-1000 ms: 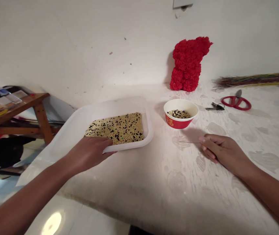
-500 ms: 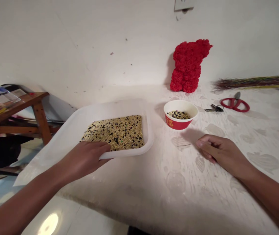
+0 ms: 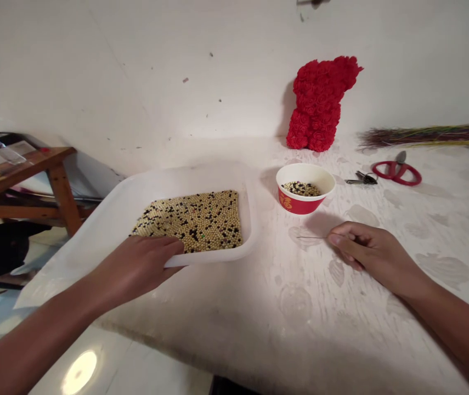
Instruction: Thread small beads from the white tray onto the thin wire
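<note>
So we're using the red-and-white bowl as our landmark. It's sitting on the pale tabletop with a small heap of cream and black beads in it. Left of the bowl is our white plastic tray, with way more beads, mostly cream with black ones mixed in and a green one showing. Our left hand has the tray's near edge gripped, fingers inside by the beads, thumb outside. Our right hand is on the near side of the bowl, a bit to its right, pinching a thin wire between thumb and finger; might be a needle, we honestly can't tell. The wire's free end points left, well apart from the tray. Behind the bowl stands a red rose-covered figure. Right of the bowl we've got keys, then red-handled scissors, with a bundle of coloured strands farther back.
</note>
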`<state>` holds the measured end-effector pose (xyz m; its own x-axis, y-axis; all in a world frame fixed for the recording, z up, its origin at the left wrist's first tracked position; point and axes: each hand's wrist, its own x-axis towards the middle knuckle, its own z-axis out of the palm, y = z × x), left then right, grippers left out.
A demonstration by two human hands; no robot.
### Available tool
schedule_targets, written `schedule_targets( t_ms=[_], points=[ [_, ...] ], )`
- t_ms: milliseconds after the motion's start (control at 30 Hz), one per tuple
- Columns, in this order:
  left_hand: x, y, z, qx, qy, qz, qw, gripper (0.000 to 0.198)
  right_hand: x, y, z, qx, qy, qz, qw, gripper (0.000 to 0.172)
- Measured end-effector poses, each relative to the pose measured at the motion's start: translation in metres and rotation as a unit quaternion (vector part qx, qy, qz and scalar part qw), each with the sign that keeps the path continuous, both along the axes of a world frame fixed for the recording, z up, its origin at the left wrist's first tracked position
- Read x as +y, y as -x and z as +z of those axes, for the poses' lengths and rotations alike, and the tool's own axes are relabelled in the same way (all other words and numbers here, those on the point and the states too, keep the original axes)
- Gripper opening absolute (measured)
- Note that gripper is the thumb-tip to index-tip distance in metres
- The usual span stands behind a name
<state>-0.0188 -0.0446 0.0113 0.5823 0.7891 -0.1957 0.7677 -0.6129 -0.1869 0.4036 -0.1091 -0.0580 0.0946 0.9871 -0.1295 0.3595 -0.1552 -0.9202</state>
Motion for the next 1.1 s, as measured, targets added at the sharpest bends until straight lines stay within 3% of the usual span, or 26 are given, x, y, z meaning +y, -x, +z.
schedule_targets(
  t_ms=[367, 1100],
  points=[
    [-0.003, -0.006, 0.002, 0.007, 0.002, 0.000, 1.000, 0.031, -0.003, 0.000, -0.001, 0.010, -0.013, 0.020, 1.000, 0.052],
    [-0.008, -0.015, 0.009, -0.007, 0.023, -0.003, 1.000, 0.017, -0.004, -0.001, -0.004, -0.008, 0.016, -0.010, 1.000, 0.054]
  ],
)
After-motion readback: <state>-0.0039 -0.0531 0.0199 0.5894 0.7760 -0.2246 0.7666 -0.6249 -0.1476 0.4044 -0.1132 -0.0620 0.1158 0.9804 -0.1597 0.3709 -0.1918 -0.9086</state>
